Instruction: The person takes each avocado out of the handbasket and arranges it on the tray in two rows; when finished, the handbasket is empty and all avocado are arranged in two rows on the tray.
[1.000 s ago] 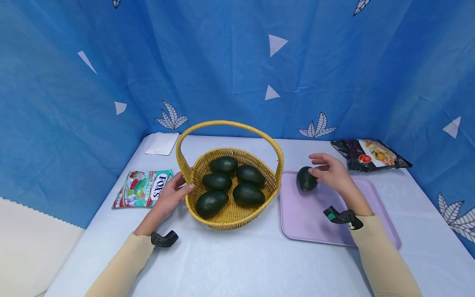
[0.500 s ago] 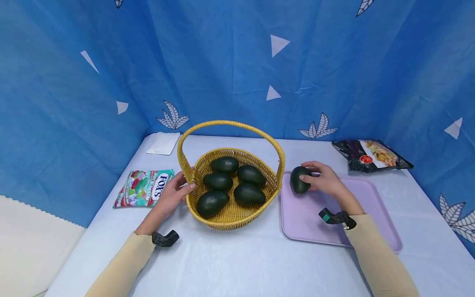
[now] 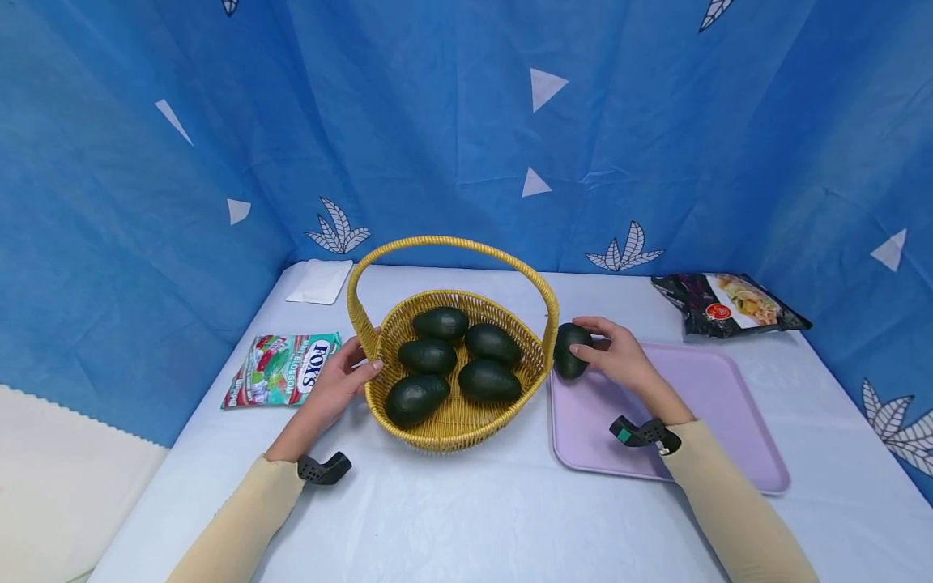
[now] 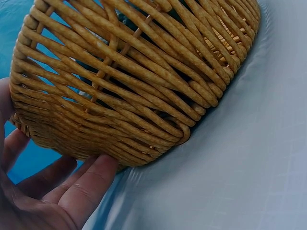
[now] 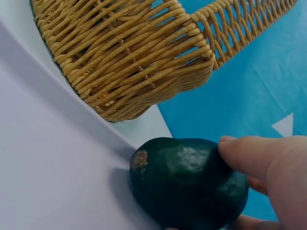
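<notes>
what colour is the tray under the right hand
The tray is pale lilac purple, plain with no pattern; the head view shows it best.

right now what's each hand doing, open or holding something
Left hand: open, fingers resting against the side of the basket.
Right hand: holding an avocado at the left edge of the purple tray, beside the basket.

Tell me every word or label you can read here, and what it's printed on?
"FOX'S": on the green and red candy bag lying left of the basket.
Smaller print under it on that bag: too blurred to read.
Red round label on the dark snack packet at the far right: too small to read.
</notes>
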The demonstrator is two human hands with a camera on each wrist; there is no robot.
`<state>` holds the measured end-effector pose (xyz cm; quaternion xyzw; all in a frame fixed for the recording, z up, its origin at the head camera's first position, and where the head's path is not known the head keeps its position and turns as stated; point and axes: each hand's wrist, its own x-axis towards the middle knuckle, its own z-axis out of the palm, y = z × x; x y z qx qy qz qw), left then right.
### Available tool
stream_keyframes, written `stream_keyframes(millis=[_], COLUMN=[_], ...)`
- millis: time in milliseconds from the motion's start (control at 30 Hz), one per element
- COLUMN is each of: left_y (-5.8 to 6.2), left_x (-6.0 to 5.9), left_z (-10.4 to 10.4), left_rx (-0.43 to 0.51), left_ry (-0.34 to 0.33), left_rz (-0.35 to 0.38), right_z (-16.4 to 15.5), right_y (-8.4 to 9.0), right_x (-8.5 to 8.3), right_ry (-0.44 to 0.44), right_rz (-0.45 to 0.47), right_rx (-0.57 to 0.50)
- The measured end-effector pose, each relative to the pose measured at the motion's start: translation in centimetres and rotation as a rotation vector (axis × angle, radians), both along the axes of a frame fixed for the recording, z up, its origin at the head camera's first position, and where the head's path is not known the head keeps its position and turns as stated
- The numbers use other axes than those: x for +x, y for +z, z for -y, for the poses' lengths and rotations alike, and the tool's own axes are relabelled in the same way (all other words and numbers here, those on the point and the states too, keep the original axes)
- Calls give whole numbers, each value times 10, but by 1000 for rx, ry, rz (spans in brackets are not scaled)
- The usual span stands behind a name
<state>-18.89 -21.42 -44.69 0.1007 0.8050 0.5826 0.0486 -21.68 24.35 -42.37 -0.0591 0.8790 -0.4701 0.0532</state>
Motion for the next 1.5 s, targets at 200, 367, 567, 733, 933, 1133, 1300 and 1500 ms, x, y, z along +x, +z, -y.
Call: stream_keyframes(millis=[200, 367, 567, 733, 933, 1133, 1300, 1500], left_y=[-2, -2, -1, 1, 1, 0, 0, 1], left_x=[-2, -2, -1, 0, 1, -1, 0, 0], left_z=[1, 1, 1, 0, 0, 0, 0, -1], left_rx=[-11, -6, -3, -3, -1, -7, -5, 2], left_ry=[6, 5, 0, 4, 0, 3, 2, 4], left_rz=[11, 14, 14, 22, 18, 20, 23, 26], right_z=[0, -3, -7, -13, -20, -21, -13, 3], right_y=[-1, 0, 4, 16, 40, 60, 69, 73], right_x=[-2, -2, 0, 3, 12, 25, 35, 43], right_ry=[1, -11, -23, -27, -28, 12, 120, 246], right_rz=[5, 5, 22, 23, -12, -91, -158, -172], right_rx=[-4, -24, -55, -56, -34, -28, -67, -66])
